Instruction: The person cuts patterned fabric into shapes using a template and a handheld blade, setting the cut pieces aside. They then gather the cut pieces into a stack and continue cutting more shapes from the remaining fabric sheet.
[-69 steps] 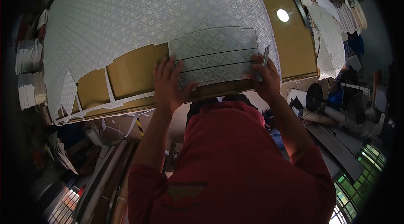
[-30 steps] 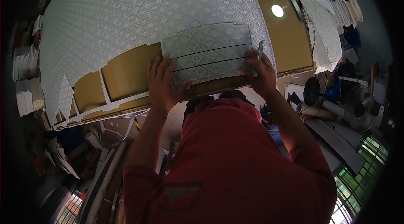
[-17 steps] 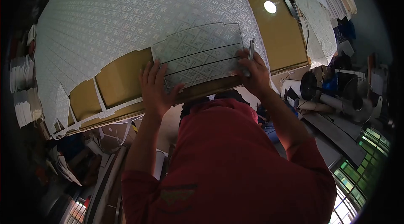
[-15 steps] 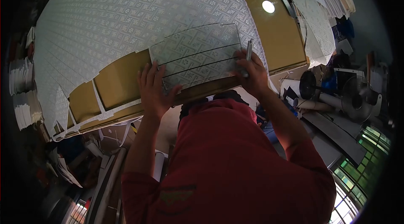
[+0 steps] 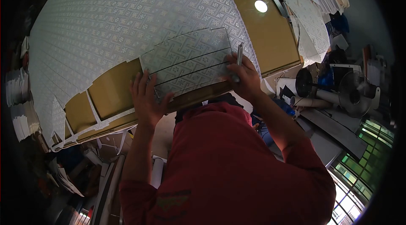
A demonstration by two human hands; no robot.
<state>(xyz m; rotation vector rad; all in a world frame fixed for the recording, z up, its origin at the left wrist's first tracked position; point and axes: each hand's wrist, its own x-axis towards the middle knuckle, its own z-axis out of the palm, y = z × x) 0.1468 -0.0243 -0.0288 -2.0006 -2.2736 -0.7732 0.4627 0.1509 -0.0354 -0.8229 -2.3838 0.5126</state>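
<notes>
Both hands [image 5: 146, 98] [image 5: 243, 77] press the clear template [image 5: 186, 62] between them.

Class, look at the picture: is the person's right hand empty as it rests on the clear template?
No, the right hand grips a slim metal pen-like tool at the clear template's edge.

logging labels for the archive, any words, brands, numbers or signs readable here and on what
None can be read.
The shirt has a printed emblem, too dark and blurred to read.
The patterned sheet and the template under the left hand and right hand show woven motifs and ruled lines, no writing.
The pen shows no legible mark.
</notes>
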